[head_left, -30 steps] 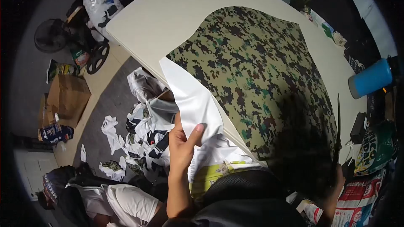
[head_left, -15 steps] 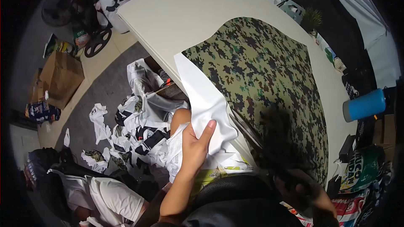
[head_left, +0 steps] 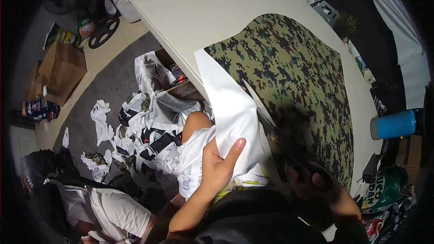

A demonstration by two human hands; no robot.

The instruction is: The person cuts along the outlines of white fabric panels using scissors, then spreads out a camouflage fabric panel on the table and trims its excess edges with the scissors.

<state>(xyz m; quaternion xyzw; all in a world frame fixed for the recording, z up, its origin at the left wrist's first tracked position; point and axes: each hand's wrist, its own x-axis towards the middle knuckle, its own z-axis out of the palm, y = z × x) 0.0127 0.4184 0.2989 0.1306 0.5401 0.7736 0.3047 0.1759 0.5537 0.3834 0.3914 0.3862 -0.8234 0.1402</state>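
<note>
A camouflage-print fabric piece [head_left: 289,63] lies on the table, with a white strip [head_left: 228,92] along its left edge hanging past the table side. My left hand [head_left: 220,162] is closed on the lower part of that white strip, thumb on top. In shadow at the lower right, my right hand [head_left: 312,180] is wrapped round the handles of a pair of scissors [head_left: 260,105]. The blades point up and to the left, beside the line where white meets camouflage. Shadow partly hides the handles and the right fingers.
The pale table [head_left: 190,9] stretches away ahead. Left of it, white and dark fabric scraps [head_left: 156,140] cover the floor near a cardboard box [head_left: 63,72]. A person in a white shirt [head_left: 115,210] is at lower left. A blue bottle [head_left: 393,124] stands out at right.
The scissors have moved up along the white strip, and more of their blades shows. My left hand has shifted slightly right and down, still holding the strip. The view has shifted a little.
</note>
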